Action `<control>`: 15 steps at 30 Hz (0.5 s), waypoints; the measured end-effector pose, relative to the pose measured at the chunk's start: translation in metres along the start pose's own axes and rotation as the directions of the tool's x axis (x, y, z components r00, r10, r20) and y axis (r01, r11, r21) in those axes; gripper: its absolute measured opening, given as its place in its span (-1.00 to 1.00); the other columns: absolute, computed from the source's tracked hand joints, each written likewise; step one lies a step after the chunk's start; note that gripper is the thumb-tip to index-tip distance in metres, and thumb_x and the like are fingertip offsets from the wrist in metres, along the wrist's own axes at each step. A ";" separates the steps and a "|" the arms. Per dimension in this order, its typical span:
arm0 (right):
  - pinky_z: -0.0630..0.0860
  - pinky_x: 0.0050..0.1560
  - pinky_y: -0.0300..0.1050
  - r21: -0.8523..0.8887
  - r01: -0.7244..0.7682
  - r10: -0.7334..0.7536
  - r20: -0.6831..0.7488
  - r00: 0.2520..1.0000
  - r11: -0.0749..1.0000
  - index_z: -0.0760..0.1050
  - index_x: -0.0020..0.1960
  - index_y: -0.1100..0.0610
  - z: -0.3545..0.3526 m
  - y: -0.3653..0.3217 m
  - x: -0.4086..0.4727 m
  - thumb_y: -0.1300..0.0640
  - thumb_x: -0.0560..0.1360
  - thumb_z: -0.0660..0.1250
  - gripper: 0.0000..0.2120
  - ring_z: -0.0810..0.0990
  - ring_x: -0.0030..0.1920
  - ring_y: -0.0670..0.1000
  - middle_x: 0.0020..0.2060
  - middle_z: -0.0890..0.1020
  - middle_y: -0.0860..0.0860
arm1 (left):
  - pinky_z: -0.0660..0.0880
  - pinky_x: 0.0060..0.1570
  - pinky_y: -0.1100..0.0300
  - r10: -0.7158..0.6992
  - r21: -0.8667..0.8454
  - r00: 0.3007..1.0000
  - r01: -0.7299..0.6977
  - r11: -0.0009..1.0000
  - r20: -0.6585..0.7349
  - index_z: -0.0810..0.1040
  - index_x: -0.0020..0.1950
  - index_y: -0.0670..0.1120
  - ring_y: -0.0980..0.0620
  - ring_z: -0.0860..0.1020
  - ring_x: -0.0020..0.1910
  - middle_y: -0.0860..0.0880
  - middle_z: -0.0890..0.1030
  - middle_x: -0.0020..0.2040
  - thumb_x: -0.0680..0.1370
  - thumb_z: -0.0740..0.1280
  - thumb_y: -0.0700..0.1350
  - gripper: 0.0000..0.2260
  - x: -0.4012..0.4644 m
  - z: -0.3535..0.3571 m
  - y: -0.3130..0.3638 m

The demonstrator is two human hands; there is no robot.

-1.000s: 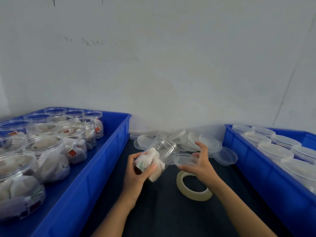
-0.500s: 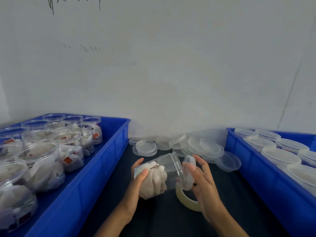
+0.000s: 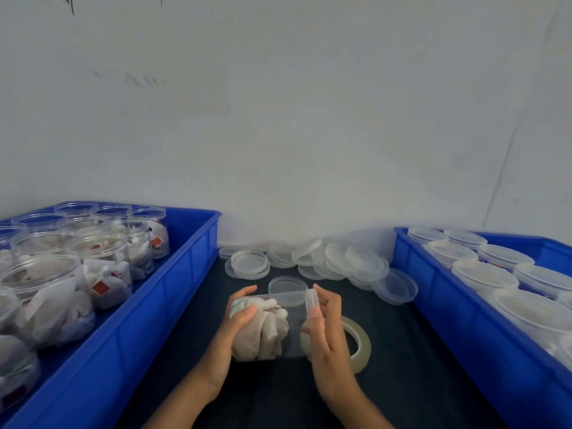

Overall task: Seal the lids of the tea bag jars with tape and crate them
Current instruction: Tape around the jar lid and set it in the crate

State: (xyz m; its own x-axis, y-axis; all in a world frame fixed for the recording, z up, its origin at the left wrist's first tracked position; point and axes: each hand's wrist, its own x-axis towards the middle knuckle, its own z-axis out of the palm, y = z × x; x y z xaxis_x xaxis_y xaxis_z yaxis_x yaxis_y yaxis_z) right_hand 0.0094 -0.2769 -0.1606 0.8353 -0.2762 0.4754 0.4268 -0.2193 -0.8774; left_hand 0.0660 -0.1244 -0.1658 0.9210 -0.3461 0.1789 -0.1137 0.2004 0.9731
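Left hand (image 3: 230,332): curled round the base end of the clear jar (image 3: 269,326), thumb on top; the palm is hidden behind the jar.
Jar: held on its side between the two hands, above the dark table (image 3: 278,394); tea bags (image 3: 263,335) bunched at the left-hand end.
Right hand (image 3: 328,332): fingers bent against the lid (image 3: 311,300) at the jar's mouth — how fully the lid is seated is hard to tell through the clear plastic.
Tape roll (image 3: 356,342): flat on the table just behind the right hand, partly covered by it.
Loose lids (image 3: 340,261): piled beyond both hands, by the wall.
Left crate (image 3: 173,292): outside the left hand, open jars inside, cut off by the frame.
Right crate (image 3: 433,292): outside the right hand — lidded jars, also cut off.
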 end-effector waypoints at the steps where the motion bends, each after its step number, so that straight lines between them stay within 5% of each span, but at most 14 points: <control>1: 0.49 0.13 -0.04 -0.027 0.024 -0.024 0.004 1.000 0.999 0.33 0.26 -0.03 -0.002 0.000 -0.001 -0.13 0.54 0.11 -0.65 0.55 0.08 -0.11 0.06 0.55 -0.05 | 0.50 0.21 -0.04 -0.026 -0.013 1.000 0.026 1.000 0.004 0.51 0.26 0.11 -0.04 0.62 0.12 -0.05 0.65 0.15 0.40 0.30 0.16 -0.56 0.000 0.001 0.000; 3: 0.48 0.20 0.03 -0.094 0.094 -0.094 0.005 0.996 0.991 0.31 0.31 -0.03 -0.007 -0.002 -0.002 -0.19 0.54 0.11 -0.59 0.53 0.17 -0.03 0.16 0.53 -0.03 | 0.59 -0.04 0.06 -0.100 -0.039 0.994 0.102 0.994 0.047 0.60 0.18 0.10 -0.06 0.66 0.00 -0.07 0.69 0.06 0.41 0.34 0.23 -0.60 -0.001 0.004 0.005; 6: 0.48 0.20 0.05 -0.226 0.225 -0.230 0.004 0.973 0.948 0.29 0.37 0.03 -0.014 -0.005 -0.001 -0.27 0.54 0.09 -0.47 0.50 0.22 0.02 0.23 0.47 0.00 | 0.39 -0.47 0.20 -0.212 -0.012 0.960 0.217 0.976 0.182 0.67 0.06 0.10 -0.07 0.58 -0.35 -0.17 0.69 -0.12 0.46 0.17 0.25 -0.60 0.000 0.003 0.017; 10: 0.43 0.30 -0.03 -0.239 0.360 -0.366 0.021 0.930 0.902 0.30 0.38 -0.06 -0.016 -0.006 -0.002 -0.19 0.57 0.12 -0.57 0.42 0.35 0.05 0.33 0.41 -0.08 | 0.36 -0.52 0.23 -0.297 -0.013 0.902 0.317 0.948 0.313 0.65 0.12 0.04 -0.09 0.56 -0.37 -0.29 0.62 -0.16 0.52 0.12 0.26 -0.55 0.004 -0.007 0.023; 15: 0.48 0.19 0.12 -0.246 0.234 -0.236 0.022 0.972 0.941 0.30 0.36 -0.06 -0.018 -0.003 0.001 -0.19 0.54 0.10 -0.56 0.49 0.22 0.01 0.25 0.44 -0.12 | 0.47 -0.42 0.16 -0.253 -0.079 0.936 0.280 0.957 0.245 0.66 0.10 0.08 -0.11 0.60 -0.29 -0.27 0.66 -0.03 0.49 0.19 0.25 -0.60 0.000 0.001 0.015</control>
State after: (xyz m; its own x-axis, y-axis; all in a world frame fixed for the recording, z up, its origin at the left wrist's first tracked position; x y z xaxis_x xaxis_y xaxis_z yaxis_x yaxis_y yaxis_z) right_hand 0.0030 -0.2935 -0.1562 0.7187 -0.1959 0.6671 0.5117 -0.5007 -0.6982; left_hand 0.0643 -0.1225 -0.1514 0.7996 -0.5990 -0.0437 0.1784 0.1674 0.9696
